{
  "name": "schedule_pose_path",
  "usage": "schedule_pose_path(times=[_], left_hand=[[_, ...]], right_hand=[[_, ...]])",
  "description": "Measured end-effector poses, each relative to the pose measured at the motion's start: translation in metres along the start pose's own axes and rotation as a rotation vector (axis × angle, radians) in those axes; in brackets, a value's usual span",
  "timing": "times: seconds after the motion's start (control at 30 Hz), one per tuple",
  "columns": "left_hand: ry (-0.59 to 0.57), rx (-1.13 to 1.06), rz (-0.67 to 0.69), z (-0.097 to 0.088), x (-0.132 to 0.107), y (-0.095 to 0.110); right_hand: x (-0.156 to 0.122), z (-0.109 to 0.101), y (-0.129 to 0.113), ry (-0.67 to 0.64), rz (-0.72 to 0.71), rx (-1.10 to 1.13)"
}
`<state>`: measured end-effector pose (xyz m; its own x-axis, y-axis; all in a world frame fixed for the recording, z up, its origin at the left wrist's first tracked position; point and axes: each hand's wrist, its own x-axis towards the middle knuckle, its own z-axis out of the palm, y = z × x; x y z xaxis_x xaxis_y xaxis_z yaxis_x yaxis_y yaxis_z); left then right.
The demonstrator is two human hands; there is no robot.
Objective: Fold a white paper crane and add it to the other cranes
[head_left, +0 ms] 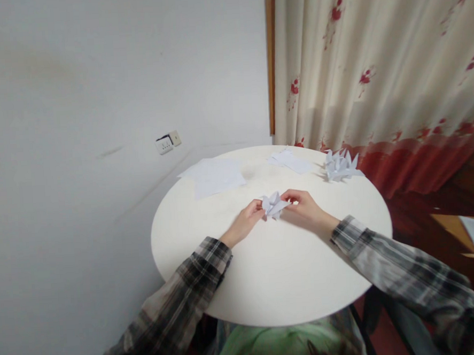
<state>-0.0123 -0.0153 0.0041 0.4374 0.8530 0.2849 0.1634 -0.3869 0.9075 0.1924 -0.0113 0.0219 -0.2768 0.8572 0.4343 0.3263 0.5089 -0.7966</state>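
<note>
A small folded white paper figure [273, 204] is held just above the round cream table [267, 283], near its middle. My left hand [247, 219] pinches the figure's left side with closed fingers. My right hand [305, 205] pinches its right side, fingers closed too. Both arms wear plaid sleeves and reach in from the near edge.
A stack of flat white sheets [215, 176] lies at the table's far left. Smaller white sheets [290, 161] lie at the far middle. Finished folded paper figures [340, 166] sit at the far right. A flowered curtain [375, 72] hangs behind; a wall socket [167, 142] is on the left wall.
</note>
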Motion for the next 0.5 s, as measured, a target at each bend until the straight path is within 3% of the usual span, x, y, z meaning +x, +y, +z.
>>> schedule_pose_path(times=[0.33,0.5], left_hand=[[0.171,0.231,0.038,-0.005,0.004,-0.004],[0.14,0.233,0.022,-0.005,0.005,-0.006]], right_hand=[[0.0,-0.002,0.005,-0.076,0.039,0.021],[0.001,-0.004,0.013,-0.162,0.071,0.201]])
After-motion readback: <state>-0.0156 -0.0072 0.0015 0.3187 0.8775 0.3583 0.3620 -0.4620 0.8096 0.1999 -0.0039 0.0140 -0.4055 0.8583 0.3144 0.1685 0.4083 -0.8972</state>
